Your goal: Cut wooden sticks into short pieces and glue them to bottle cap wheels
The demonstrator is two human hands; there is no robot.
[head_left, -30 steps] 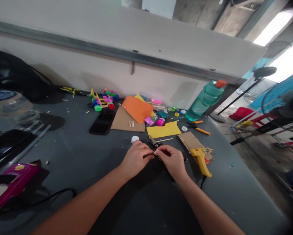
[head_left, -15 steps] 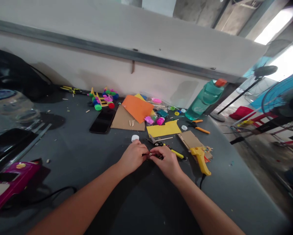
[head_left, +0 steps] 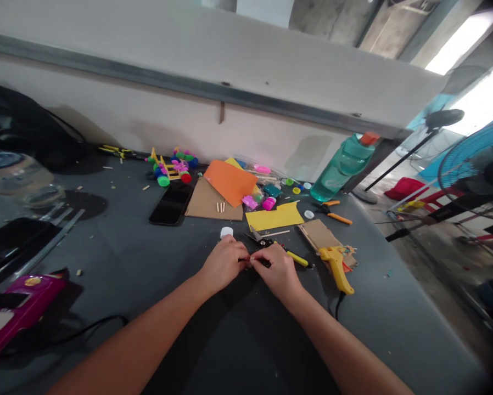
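My left hand (head_left: pixel 225 258) and my right hand (head_left: pixel 277 269) meet fingertip to fingertip above the dark table (head_left: pixel 238 340). Both are closed in a pinch around something tiny and pale, too small and covered to name. Just behind my left fingers stands a white bottle cap (head_left: pixel 226 232). Pliers with yellow handles (head_left: pixel 298 258) lie behind my right hand, partly covered by it. A thin wooden stick (head_left: pixel 276 233) rests beyond the pliers' jaws. Several short stick pieces (head_left: pixel 220 207) sit on a brown cardboard sheet (head_left: pixel 197 204).
At right are a yellow glue gun (head_left: pixel 336 266), cardboard pieces (head_left: pixel 318 235), orange-handled pliers (head_left: pixel 339 218) and a green bottle (head_left: pixel 339 170). Yellow paper (head_left: pixel 274 218), orange paper (head_left: pixel 230 181), a phone (head_left: pixel 170 204) and small colourful toys (head_left: pixel 170 169) lie farther back. A magenta device (head_left: pixel 32 307) is at left.
My fingertips have drawn slightly closer together, and the small pale thing between them shows less. The whole view has shifted slightly; the objects on the table stay where they were.
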